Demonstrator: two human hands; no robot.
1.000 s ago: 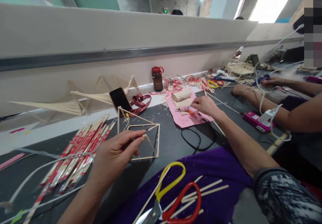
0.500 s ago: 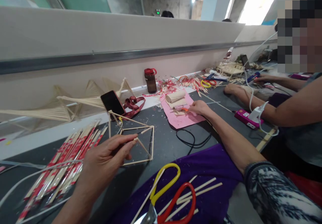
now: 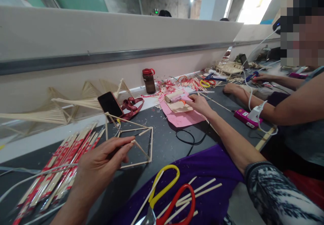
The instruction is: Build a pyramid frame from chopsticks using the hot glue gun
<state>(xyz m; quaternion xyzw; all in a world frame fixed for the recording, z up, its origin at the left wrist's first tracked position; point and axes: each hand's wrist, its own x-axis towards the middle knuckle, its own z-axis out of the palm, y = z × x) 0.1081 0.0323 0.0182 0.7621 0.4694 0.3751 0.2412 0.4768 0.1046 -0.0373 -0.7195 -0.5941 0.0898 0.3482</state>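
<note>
My left hand point(image 3: 100, 162) is closed in a pinch on the upper end of a thin wooden stick point(image 3: 141, 150). That stick slants down to a corner of an open frame of joined sticks point(image 3: 151, 140) standing on the dark table. Further away, my right hand point(image 3: 201, 106) grips a small glue gun point(image 3: 178, 97) with an orange part near the fingers. The glue gun lies over a cardboard roll point(image 3: 169, 98) and a cardboard piece point(image 3: 181, 108) on pink paper point(image 3: 178, 119). A black cord point(image 3: 188, 140) loops on the table below my right hand.
Scissors point(image 3: 174, 201) and loose sticks lie on purple cloth point(image 3: 210, 161) nearest me. Wrapped chopsticks point(image 3: 58, 166) lie left. Behind stand a phone point(image 3: 110, 105), a bottle point(image 3: 149, 81) and a stick model point(image 3: 58, 110). A co-worker's arms point(image 3: 263, 105) and a magenta power strip point(image 3: 244, 117) are right.
My right hand has raised the glue gun slightly and moved it back over the cardboard roll. My left hand keeps its pinch on the stick. The whole view has shifted a little.
</note>
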